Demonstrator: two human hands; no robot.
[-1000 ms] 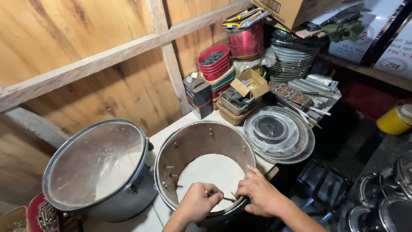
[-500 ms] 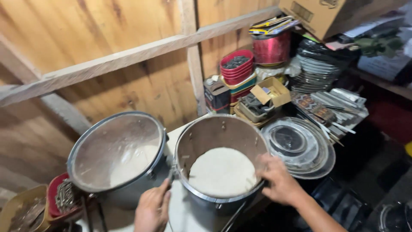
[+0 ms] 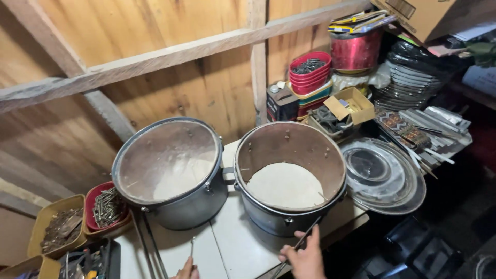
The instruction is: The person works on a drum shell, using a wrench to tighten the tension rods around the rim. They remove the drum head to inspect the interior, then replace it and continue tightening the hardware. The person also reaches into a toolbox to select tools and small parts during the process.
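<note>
On the white table (image 3: 232, 248) sit two drums. The open drum (image 3: 289, 175) is in the middle, with no skin on top, so you can see down to the pale skin at its bottom. The closed drum (image 3: 173, 170) stands just beside it on the left, with a clear skin on top. Their metal side parts nearly touch.

At the bottom edge, the right hand (image 3: 305, 258) has its grip closed around a thin metal rod (image 3: 302, 245). The rod leans up against the front of the open drum, near a lug. The left hand (image 3: 187, 269) peeks in low down, with a small thin rod (image 3: 192, 248) by its fingers. Most of that hand is cut off, so I cannot tell how its grip is.

The open drum looks hard and stiff, and probably a bit heavy. Its skin looks thin and could tear. The metal rim looks like the safest place to hold it. The rod is thin and smooth, so it could slip.

Red bowls (image 3: 310, 72) and flat hoops (image 3: 382, 175) lie to the right.
</note>
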